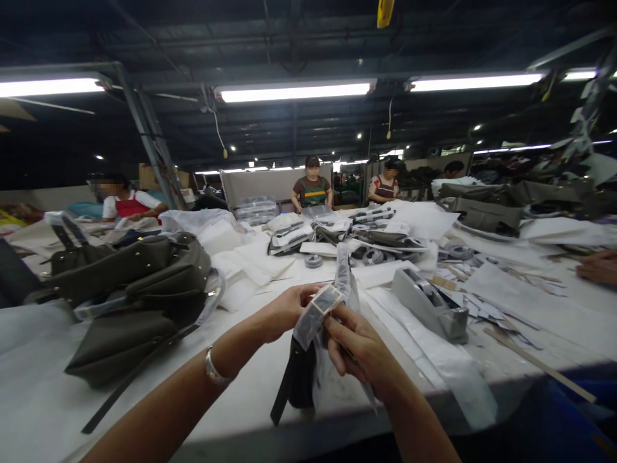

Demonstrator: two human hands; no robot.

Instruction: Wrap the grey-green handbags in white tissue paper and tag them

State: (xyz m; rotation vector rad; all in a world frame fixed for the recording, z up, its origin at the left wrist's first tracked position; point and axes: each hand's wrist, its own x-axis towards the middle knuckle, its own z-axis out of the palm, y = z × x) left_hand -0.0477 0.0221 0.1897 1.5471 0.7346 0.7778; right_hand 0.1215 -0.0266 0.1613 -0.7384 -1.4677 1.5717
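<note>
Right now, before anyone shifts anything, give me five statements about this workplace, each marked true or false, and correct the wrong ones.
1. The left hand and the right hand are both on a plastic-wrapped strap. True.
2. The bracelet is on the right wrist. False: the bracelet is on the left wrist.
3. A tape dispenser stands on the table, to the right of both hands. True.
4. The dark bags lie on the floor. False: the dark bags lie on the table, to the left.
5. A thin stick pokes out past the table's near edge, at the right. True.
</note>
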